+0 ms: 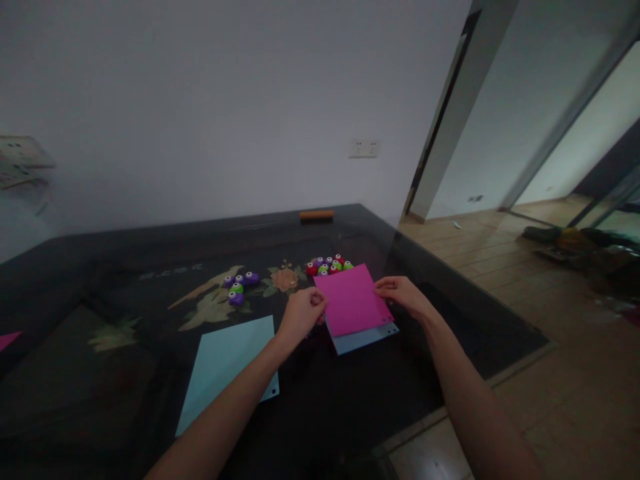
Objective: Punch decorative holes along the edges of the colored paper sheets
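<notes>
Dark glass covers the table (125, 400), with a flower pattern showing beneath it and a pale wall behind. We hold a pink sheet (351, 300) by both side edges. Our left hand (301, 315) pinches the sheet's left edge between thumb and curled fingers. Our right hand (403, 295) pinches the right edge the same way, fingers pressed together. The two-sided grip keeps the paper flat and square.

The pink sheet lies on top of a light blue sheet (367, 338), whose lower edge sticks out below it. The pair rests on the table near its right side, directly in front of us.

A second light blue sheet (227, 360) lies flat to the left, partly under our left forearm. Beyond the pink sheet sits a cluster of red and green punches (330, 265), just beside its far corner. A smaller group of purple punches (240, 285) sits to the left, well apart. An orange bar (317, 215) lies at the table's far edge.
</notes>
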`<state>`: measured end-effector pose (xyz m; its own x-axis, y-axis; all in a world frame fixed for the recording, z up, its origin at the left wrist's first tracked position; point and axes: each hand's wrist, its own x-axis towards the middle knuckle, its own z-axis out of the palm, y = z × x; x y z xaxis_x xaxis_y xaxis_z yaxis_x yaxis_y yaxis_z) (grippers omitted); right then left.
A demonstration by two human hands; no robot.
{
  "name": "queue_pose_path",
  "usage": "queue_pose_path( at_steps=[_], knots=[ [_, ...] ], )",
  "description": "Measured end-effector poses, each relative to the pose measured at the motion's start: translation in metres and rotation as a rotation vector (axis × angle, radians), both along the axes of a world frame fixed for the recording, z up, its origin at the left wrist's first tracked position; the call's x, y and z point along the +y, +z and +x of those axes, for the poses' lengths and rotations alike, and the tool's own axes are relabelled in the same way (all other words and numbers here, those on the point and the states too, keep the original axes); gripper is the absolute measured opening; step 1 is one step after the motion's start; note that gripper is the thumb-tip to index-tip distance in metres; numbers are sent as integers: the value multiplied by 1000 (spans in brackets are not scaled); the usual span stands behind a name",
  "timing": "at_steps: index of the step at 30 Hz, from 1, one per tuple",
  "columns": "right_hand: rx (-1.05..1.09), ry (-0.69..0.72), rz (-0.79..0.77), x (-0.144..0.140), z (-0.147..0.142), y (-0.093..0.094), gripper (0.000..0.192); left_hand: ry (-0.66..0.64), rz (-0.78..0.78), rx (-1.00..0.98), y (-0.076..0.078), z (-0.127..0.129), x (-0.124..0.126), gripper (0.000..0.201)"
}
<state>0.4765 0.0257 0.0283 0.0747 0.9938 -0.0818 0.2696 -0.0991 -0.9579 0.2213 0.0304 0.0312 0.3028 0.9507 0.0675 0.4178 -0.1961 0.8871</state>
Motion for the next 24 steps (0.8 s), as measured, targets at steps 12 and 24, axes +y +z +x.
queue_pose_path(
  at_steps=[12, 24],
  knots=[
    [-201, 66, -130, 1, 13, -9, 14, -118, 78, 340, -15, 5, -6, 10],
    [-230, 74, -156, 1, 7, -8, 11, -154, 219, 606, 2, 8, -25, 19]
  ],
)
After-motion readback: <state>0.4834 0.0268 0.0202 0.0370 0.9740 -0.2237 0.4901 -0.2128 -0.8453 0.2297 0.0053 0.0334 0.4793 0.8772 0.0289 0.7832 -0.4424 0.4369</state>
